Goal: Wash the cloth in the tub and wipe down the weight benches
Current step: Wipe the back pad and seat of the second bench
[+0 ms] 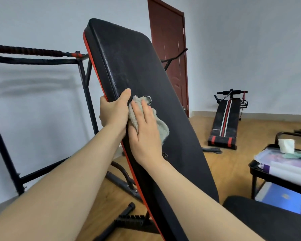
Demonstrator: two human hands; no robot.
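A black padded backrest (129,54) with a red edge, part of a weight bench, tilts steeply up in the middle of the head view. My left hand (114,111) grips its left edge, thumb on the black face and fingers wrapped behind. My right hand (145,129) lies flat with straight fingers on a grey cloth (161,126), pressing it against the pad just right of my left hand. The bench seat (268,221) shows at the lower right. No tub is in view.
A black metal rack (84,79) with a barbell (24,50) stands behind the bench at left. A second black sit-up bench (224,120) lies on the wooden floor by the far wall. A black side table (274,176) at right carries a white paper cup (286,145). A brown door (170,54) is behind.
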